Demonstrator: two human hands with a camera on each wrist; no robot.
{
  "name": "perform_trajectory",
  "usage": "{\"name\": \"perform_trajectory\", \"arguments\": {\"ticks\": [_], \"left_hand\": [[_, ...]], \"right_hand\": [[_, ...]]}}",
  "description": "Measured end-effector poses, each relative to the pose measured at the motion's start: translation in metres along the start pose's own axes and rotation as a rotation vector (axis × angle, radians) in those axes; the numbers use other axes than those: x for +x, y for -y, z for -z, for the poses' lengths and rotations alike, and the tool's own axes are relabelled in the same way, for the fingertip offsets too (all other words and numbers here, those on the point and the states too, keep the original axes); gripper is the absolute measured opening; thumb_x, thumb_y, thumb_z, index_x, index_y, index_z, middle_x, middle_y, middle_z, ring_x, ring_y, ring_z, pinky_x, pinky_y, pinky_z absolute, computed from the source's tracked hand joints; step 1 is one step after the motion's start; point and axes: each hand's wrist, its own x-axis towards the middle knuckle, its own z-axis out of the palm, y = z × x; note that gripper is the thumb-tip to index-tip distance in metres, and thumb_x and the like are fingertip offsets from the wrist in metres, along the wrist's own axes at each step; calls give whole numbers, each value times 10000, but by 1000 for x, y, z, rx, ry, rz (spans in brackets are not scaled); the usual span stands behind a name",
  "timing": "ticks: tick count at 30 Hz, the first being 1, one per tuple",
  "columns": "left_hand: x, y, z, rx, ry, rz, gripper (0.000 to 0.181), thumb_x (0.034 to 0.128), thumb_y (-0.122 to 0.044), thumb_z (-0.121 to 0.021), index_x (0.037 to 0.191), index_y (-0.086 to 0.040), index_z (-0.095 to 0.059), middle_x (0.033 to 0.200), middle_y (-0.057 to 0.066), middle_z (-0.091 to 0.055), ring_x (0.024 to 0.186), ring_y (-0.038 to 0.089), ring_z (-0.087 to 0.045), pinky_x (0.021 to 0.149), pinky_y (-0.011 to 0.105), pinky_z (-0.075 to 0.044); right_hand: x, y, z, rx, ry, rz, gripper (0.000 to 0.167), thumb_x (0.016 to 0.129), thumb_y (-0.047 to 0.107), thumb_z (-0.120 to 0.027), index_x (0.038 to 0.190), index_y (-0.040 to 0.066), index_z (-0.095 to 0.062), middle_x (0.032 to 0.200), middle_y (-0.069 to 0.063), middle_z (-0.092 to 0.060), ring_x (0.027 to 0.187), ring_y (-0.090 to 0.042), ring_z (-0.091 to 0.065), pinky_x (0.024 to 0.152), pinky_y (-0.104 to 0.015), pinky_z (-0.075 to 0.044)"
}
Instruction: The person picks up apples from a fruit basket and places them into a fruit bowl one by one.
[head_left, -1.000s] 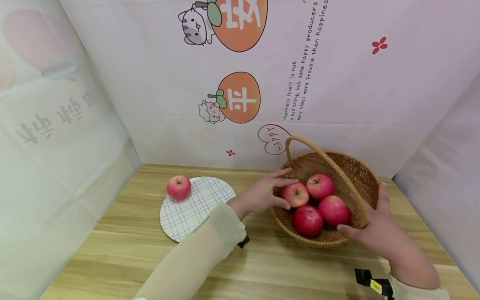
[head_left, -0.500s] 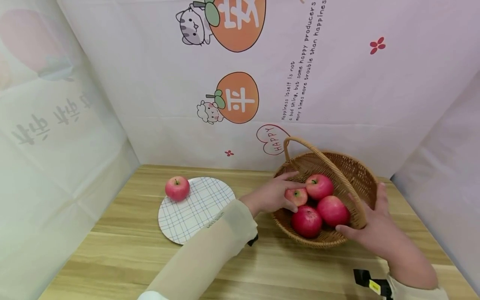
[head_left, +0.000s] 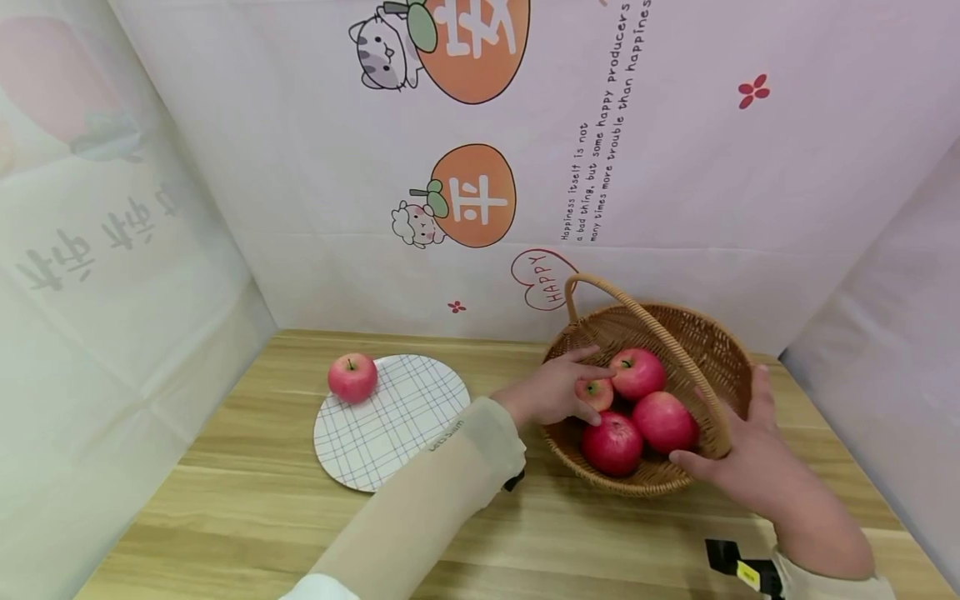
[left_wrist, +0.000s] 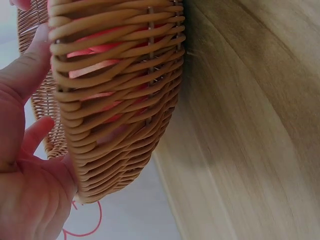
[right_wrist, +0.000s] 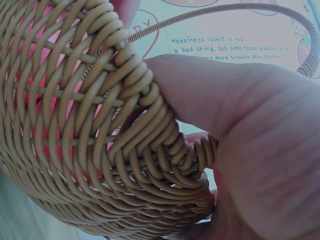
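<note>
Wicker basket held by the right grip, the left grip, pinching an apple, should squeeze only lightly.

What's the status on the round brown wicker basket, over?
Left hand: fingers and thumb around a round pinkish-red apple inside the basket. Right hand: holding the basket's side near its arched handle. Possible obstruction: three neighbouring red apples.
</note>
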Motion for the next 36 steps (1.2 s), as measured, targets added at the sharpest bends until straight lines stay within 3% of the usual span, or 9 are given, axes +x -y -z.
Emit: {"name": "perform_trajectory", "arguments": {"ticks": [12, 20, 27, 36], "left_hand": [[9, 2, -7, 30, 18, 28, 727, 825, -324, -834, 1475, -268, -514, 1633, 15, -208, 1469, 80, -139, 1099, 216, -258], [15, 2, -5, 128, 41, -4, 724, 811, -76, -772, 1471, -239, -524, 1591, 59, -313, 1465, 107, -195, 928, 111, -365], [17, 1, -9, 190, 53, -7, 704, 821, -112, -808, 1459, -244, -539, 1593, 61, -307, 1460, 107, -208, 1005, 112, -297], [17, -1, -18, 291, 24, 3, 566, 910, -56, -652, 1416, -301, -584, 1541, 27, -383, 1411, 66, -280, 980, 101, -318]], "right_hand": [[0, 0, -2, -2, -1, 5, 1009, 878, 465, -748, 1587, 40, -169, 1439, -180, 500, 1251, -758, -72, 895, -790, -307], [-2, 1, -2, -1, -8, 13, 1038, 873, 445, -760, 1607, 109, -108, 1442, -182, 497, 1240, -765, -94, 889, -792, -311], [-2, 2, -1, -10, -12, 16, 1024, 876, 451, -756, 1603, 89, -131, 1442, -181, 497, 1244, -762, -97, 888, -791, -314], [0, 1, -1, -9, -20, 20, 1004, 872, 443, -762, 1599, 86, -167, 1452, -193, 481, 1263, -752, -49, 887, -797, -305]]}}
